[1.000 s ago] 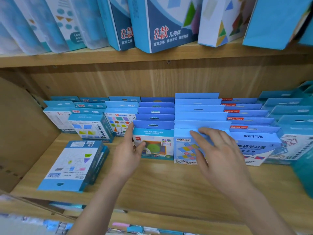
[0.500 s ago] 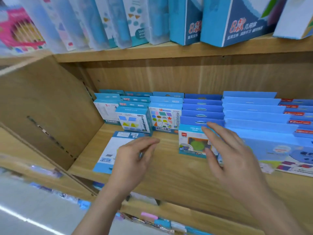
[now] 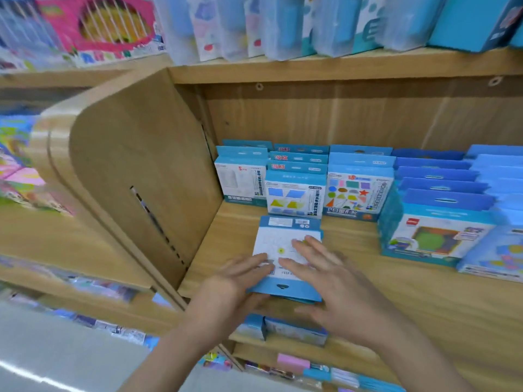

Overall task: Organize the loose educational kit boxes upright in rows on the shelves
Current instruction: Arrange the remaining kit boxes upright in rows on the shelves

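Note:
A flat kit box [image 3: 285, 236], white-faced with a blue border, lies on top of a second one at the left of the wooden shelf [image 3: 424, 301]. My left hand [image 3: 235, 281] rests on its front left corner with straight fingers, the thumb at the front edge. My right hand [image 3: 334, 281] lies spread over its right half, fingers straight and blurred. Behind it, blue kit boxes stand upright in rows: a shapes box [image 3: 294, 193], a coloured-shapes box [image 3: 356, 190], and a larger box [image 3: 435, 236] to the right.
A wooden side panel [image 3: 135, 171] closes the shelf on the left. The upper shelf [image 3: 339, 66] carries tall blue and clear packs. More boxes [image 3: 283, 329] sit on the lower shelf below my hands. Bare shelf board lies between the flat box and the larger box.
The view has swung left. Both hands have left the upright rows and moved left onto the flat-lying box; the right hand travelled farthest.

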Demonstrator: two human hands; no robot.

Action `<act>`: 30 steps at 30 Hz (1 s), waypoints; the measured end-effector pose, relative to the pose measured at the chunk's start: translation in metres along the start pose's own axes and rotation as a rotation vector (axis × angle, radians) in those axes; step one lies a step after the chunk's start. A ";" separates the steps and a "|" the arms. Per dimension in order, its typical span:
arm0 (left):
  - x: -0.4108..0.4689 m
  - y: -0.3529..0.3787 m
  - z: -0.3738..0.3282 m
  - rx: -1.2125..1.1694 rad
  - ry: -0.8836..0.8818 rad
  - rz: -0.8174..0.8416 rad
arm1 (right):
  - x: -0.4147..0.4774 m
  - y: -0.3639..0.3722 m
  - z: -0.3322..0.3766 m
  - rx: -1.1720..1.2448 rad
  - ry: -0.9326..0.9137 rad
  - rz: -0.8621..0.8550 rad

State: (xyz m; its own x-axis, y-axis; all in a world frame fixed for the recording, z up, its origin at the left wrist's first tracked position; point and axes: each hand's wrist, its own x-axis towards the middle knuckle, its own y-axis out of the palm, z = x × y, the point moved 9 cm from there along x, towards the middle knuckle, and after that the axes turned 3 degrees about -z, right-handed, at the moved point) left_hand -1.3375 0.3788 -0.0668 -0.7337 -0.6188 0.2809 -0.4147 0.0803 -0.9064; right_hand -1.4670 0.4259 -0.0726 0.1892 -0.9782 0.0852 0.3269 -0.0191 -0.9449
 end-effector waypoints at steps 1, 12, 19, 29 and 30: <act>0.000 -0.002 -0.003 0.024 0.061 -0.052 | 0.002 0.004 0.000 0.001 0.006 -0.021; 0.037 -0.096 0.022 -0.450 -0.231 -0.509 | 0.005 -0.061 -0.015 0.797 0.290 -0.576; 0.047 -0.065 0.030 -1.085 -0.435 -0.261 | 0.010 -0.053 -0.026 1.252 0.471 -0.647; 0.042 -0.057 0.028 -1.117 -0.400 -0.230 | 0.004 -0.053 -0.022 1.274 0.511 -0.635; 0.041 -0.055 0.028 -1.105 -0.394 -0.229 | 0.002 -0.054 -0.021 1.276 0.510 -0.626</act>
State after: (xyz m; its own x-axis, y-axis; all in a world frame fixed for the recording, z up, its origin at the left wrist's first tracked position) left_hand -1.3298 0.3269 -0.0138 -0.4469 -0.8879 0.1090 -0.8944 0.4462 -0.0315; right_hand -1.5038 0.4202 -0.0284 -0.5262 -0.8503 -0.0102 0.8430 -0.5232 0.1246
